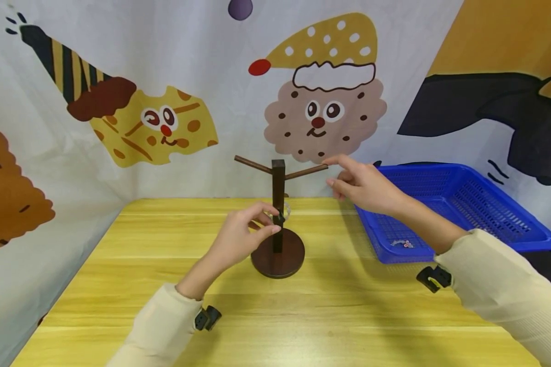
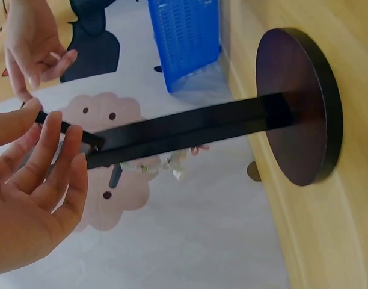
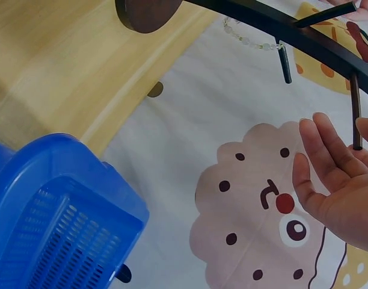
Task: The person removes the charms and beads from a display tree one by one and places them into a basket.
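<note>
A dark wooden stand (image 1: 278, 188) with a round base (image 1: 284, 267) and several pegs stands on the table. My left hand (image 1: 245, 232) is at the tip of the front peg (image 2: 76, 131), thumb and forefinger on either side with a gap between them. At the right peg (image 1: 305, 172), my right hand (image 1: 365, 186) has its forefinger by the tip, thumb apart. A pale beaded bracelet (image 3: 250, 41) hangs on the back peg (image 3: 284, 63), partly hidden by the post in the head view. No bracelet shows in either hand.
A blue plastic basket (image 1: 548, 239) stands to the right, under my right forearm. Inside it lies a small beaded bracelet with a pink piece (image 1: 407, 244). Behind the wooden table (image 1: 165, 244) hangs a white cloth (image 1: 239, 102) printed with cartoon biscuits and cheese.
</note>
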Motion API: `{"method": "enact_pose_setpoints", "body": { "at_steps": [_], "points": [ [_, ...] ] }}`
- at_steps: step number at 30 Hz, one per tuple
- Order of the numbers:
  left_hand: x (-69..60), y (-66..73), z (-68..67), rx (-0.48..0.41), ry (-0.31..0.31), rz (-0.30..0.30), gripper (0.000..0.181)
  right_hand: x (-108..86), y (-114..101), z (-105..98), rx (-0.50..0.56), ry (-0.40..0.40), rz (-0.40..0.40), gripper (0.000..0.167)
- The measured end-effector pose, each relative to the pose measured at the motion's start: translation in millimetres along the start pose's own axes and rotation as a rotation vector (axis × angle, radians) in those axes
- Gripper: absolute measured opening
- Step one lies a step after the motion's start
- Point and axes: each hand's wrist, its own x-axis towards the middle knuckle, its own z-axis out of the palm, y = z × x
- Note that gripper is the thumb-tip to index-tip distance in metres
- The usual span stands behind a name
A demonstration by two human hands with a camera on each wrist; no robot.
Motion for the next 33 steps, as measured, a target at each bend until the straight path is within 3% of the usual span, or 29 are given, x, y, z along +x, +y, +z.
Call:
{"method": "enact_pose_setpoints", "body": {
  "at_steps": [7,17,33],
  "points": [
    [-0.5,7.0,9.1,-0.013,0.066,0.061,0.017,-0.8,1,0,0.009,-0.002,0.0,0.034],
    [-0.3,12.7,15.4,-0.016,0.141,0.028,0.011,-1.1,3,1,0.01,0.006,-0.013,0.033],
    [-1.2,12.5,20.6,-0.011,0.173,0.042,0.013,-2.0,2,0,0.001,0.01,-0.024,0.033]
  ]
}}
